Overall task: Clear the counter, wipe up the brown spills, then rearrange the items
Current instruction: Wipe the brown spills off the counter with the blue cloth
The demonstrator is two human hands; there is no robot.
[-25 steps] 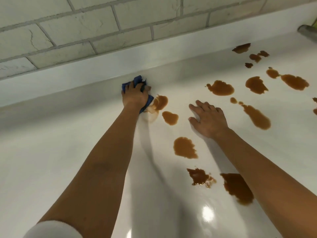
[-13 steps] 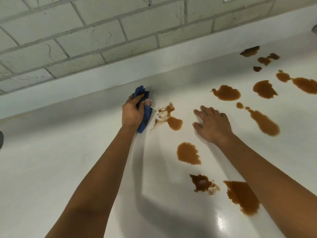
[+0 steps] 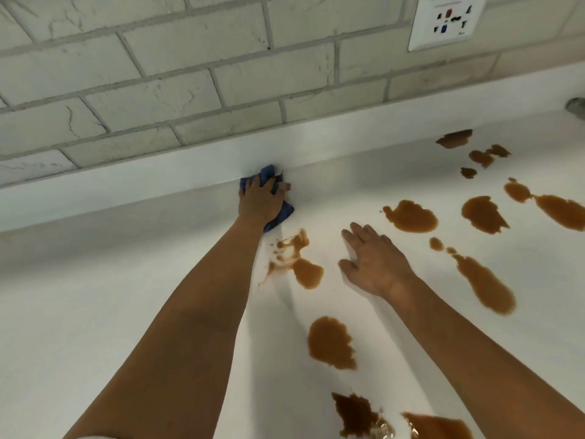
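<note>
A: What lies nearest on the counter (image 3: 95, 312)?

B: At about 5 o'clock, close to the lower edge, two dark brown puddles (image 3: 357, 413) sit side by side, with a wet shine between them. Both forearms come up from the bottom edge, the left from 7 o'clock, the right from 4 o'clock.

A: And a little farther in?

B: Between the two forearms there is a rounded brown spill (image 3: 330, 342). Beyond it, near the centre, a smeared patch (image 3: 296, 261) shows streaks on its left part and a solid blob on its right.

A: Where is the right hand (image 3: 372, 264)?

B: Just right of that smeared patch, at roughly 3 o'clock from it. It rests palm down on the white surface with fingers straight and a little spread, holding nothing.

A: What is to its right?

B: A long drip-shaped spill (image 3: 484, 286) at 3 o'clock, then farther out several separate blobs (image 3: 411, 217) running toward 2 o'clock, the farthest ones close to the back edge.

A: And the left hand (image 3: 259, 201)?

B: It is farther away, at about 12 o'clock, where the counter meets the raised white ledge (image 3: 126, 182). Its fingers curl over a bunched blue cloth (image 3: 281, 213), pressing it down; the cloth shows above the fingers and below the palm's right side.

A: Behind that?

B: A pale brick-tile wall (image 3: 190, 74), with a white socket plate (image 3: 446, 22) at 1 o'clock.
</note>
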